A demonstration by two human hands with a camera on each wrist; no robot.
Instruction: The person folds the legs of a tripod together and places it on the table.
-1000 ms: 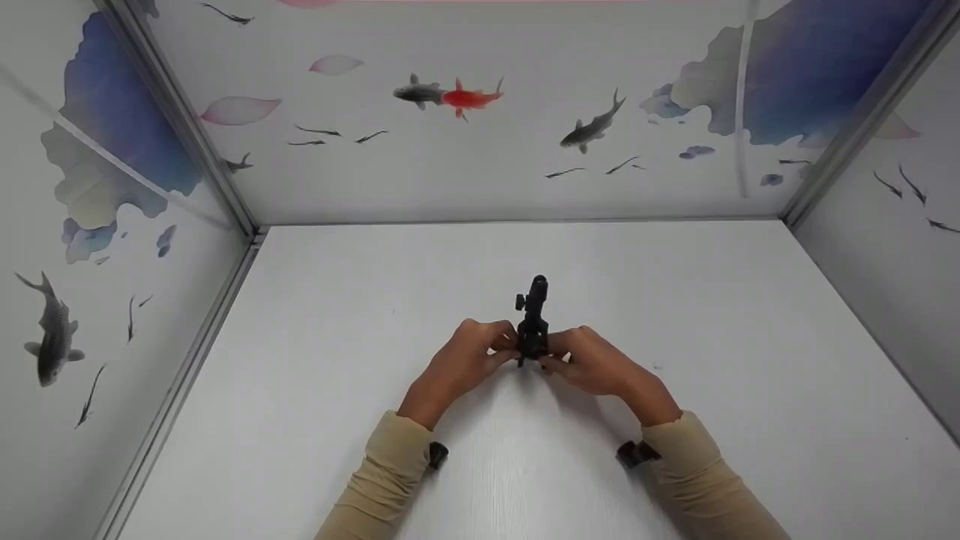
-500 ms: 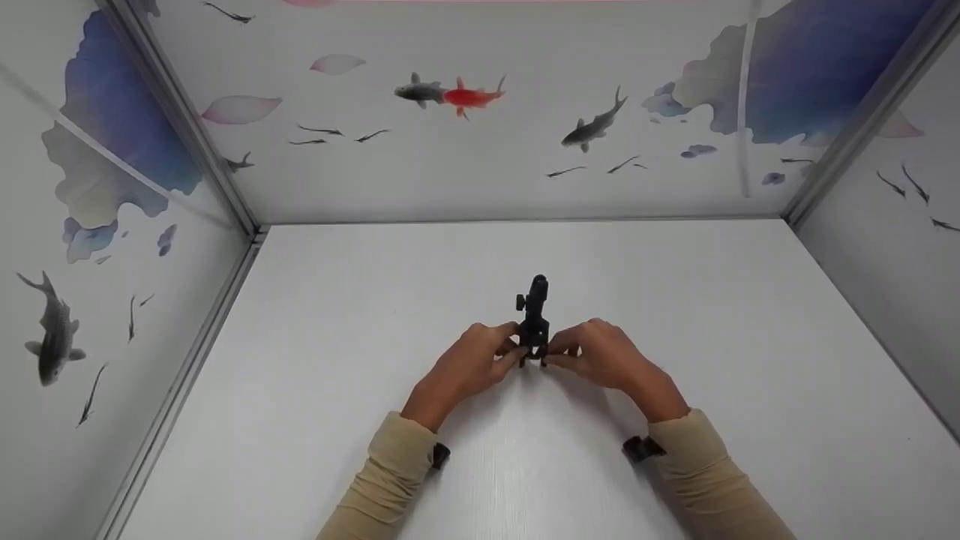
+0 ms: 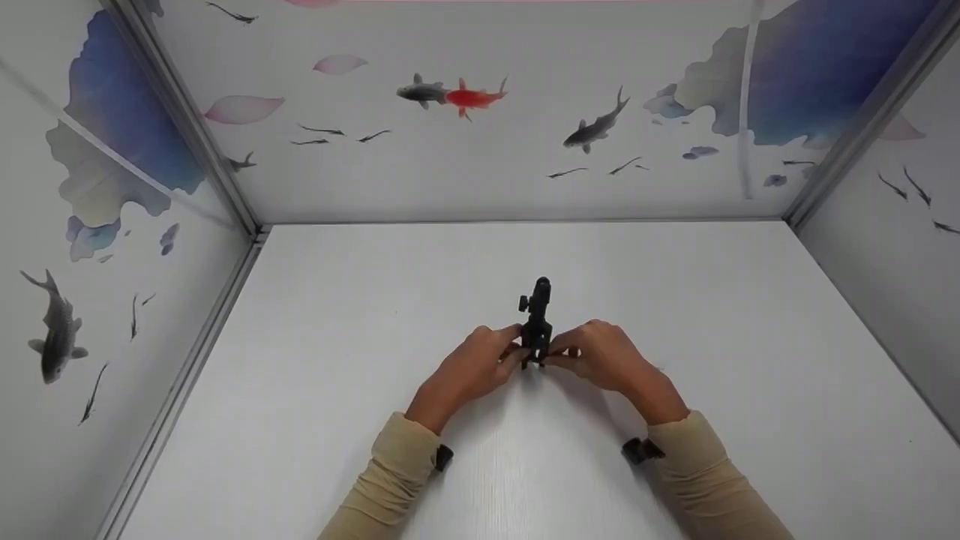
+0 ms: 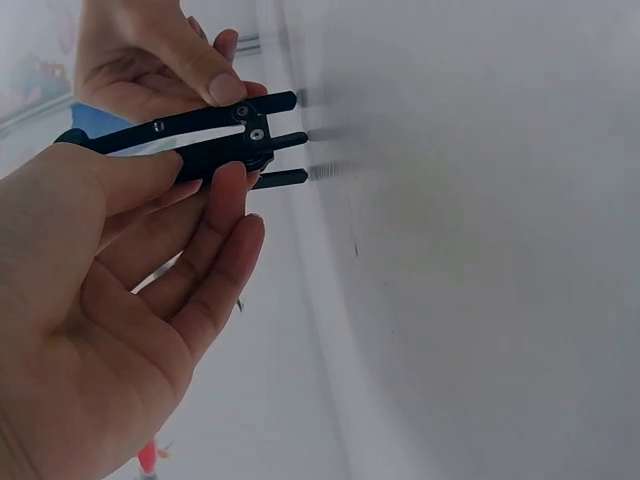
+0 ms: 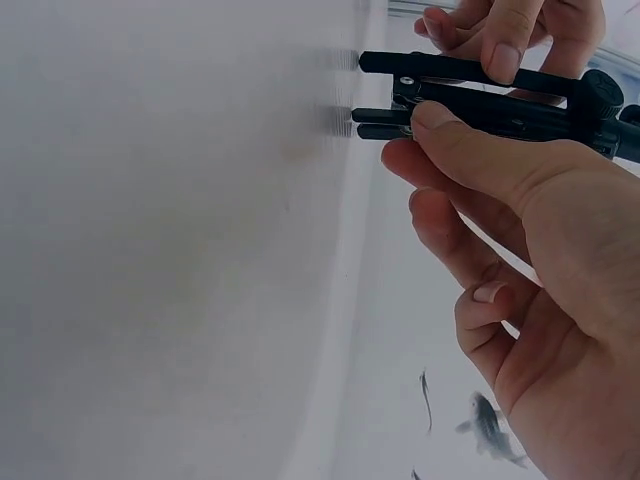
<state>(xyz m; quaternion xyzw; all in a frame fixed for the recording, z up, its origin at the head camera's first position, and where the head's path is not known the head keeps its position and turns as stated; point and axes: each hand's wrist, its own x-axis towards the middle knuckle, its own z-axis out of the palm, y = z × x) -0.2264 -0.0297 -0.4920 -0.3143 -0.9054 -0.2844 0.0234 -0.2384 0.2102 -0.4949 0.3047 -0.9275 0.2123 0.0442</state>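
Observation:
A black mini tripod (image 3: 538, 304) stands upright at the middle of the table, its legs nearly folded together and a small knob on its left side. My left hand (image 3: 472, 364) pinches its lower part from the left between thumb and fingers. From the other side, my right hand (image 3: 600, 356) pinches it low down, the thumb lying along a leg in the right wrist view. Three leg tips (image 4: 285, 178) show close to the white surface in the left wrist view. Fingers hide part of the legs' hinges.
The white table (image 3: 337, 300) is bounded by a back wall (image 3: 480, 180) and side walls printed with fish and petals. Metal rails run along the corners. A black wrist camera (image 3: 643, 450) sits by the right cuff, and another (image 3: 443, 457) by the left.
My right hand has shifted slightly right and its fingers have changed their place on the tripod. A gap between the legs came into view, then narrowed slightly. My left hand moved only a little.

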